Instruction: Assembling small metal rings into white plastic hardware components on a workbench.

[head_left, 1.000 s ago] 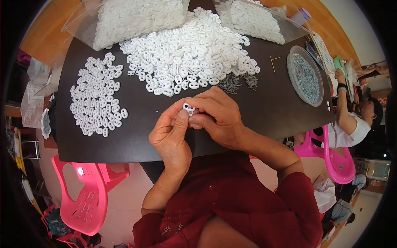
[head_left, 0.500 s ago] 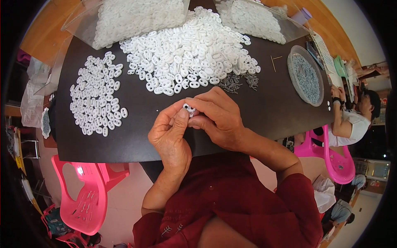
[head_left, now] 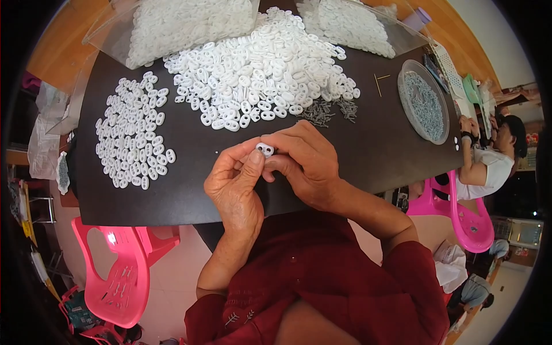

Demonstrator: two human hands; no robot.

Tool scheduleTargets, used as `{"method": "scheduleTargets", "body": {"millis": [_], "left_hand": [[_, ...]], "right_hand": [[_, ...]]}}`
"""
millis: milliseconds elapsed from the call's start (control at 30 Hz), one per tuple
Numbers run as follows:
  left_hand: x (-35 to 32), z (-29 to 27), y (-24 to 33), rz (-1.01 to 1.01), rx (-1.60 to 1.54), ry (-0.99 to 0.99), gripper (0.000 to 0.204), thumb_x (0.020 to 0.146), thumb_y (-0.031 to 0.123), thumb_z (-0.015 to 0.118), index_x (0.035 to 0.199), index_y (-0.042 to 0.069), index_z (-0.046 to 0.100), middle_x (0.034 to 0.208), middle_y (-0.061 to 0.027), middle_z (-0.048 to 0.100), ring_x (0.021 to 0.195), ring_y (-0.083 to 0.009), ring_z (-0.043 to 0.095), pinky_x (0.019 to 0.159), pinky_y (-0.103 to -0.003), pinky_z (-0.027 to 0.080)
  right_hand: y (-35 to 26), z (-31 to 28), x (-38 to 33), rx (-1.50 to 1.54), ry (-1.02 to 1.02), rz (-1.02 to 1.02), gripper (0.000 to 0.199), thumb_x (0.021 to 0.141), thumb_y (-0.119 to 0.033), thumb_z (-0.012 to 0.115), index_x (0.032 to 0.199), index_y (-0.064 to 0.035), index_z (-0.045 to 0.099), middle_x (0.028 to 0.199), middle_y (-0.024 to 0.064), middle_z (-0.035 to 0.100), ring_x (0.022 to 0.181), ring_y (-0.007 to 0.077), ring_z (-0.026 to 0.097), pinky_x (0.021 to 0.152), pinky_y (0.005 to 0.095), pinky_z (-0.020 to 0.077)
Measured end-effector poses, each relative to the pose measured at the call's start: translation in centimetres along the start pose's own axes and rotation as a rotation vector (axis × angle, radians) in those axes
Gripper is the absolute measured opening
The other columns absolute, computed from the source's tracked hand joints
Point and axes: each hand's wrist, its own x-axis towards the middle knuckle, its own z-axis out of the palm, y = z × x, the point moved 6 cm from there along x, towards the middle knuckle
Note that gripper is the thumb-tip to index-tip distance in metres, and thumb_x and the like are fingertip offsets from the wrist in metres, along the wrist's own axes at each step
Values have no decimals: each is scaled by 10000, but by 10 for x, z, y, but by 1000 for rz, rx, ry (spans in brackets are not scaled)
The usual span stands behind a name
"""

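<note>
Between the fingertips of both hands, just above the near part of the dark table, is a small white oval plastic piece with two holes. My left hand pinches it from the left, thumb on its near side. My right hand grips its right end between thumb and fingers. The fingers hide part of the piece. Beyond my hands spreads a big heap of similar white two-hole pieces. Small dark grey screw-like pins lie at the heap's right near edge.
A flatter group of white pieces lies at left. Clear bins of pieces stand behind the heap. To the right are a round clear tray of small grey parts and thin brass-coloured rods. Another person sits at far right; a pink chair stands at left.
The white piece has turned between my fingertips, so both holes now show more plainly. My hands stay in nearly the same place; the whole view has shifted slightly.
</note>
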Motion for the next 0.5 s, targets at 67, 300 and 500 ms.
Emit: {"method": "scheduleTargets", "body": {"millis": [67, 300, 500], "left_hand": [[0, 1, 0, 7, 33, -47, 191, 843, 9, 623, 1018, -66, 618, 840, -100, 636, 623, -120, 542, 549, -220, 452], [-7, 2, 6, 68, 165, -78, 247, 859, 7, 610, 1098, -53, 605, 845, -69, 624, 681, -93, 559, 591, -202, 471], [-10, 2, 9, 107, 306, -109, 253, 859, 2, 613, 1107, -41, 585, 827, -36, 609, 700, -70, 563, 611, -185, 471]], "right_hand": [[-2, -3, 0, 0, 1, 1, 307, 693, 22, 690, 995, -4, 638, 847, 75, 617, 693, 193, 529, 591, 284, 429], [5, -4, -6, 203, -4, 159, 229, 777, 49, 645, 1001, 4, 642, 865, 70, 619, 765, 160, 569, 664, 254, 464], [18, 1, -11, 430, -17, 448, 160, 813, 41, 628, 968, 6, 651, 868, 47, 605, 770, 94, 560, 695, 220, 453]]}}
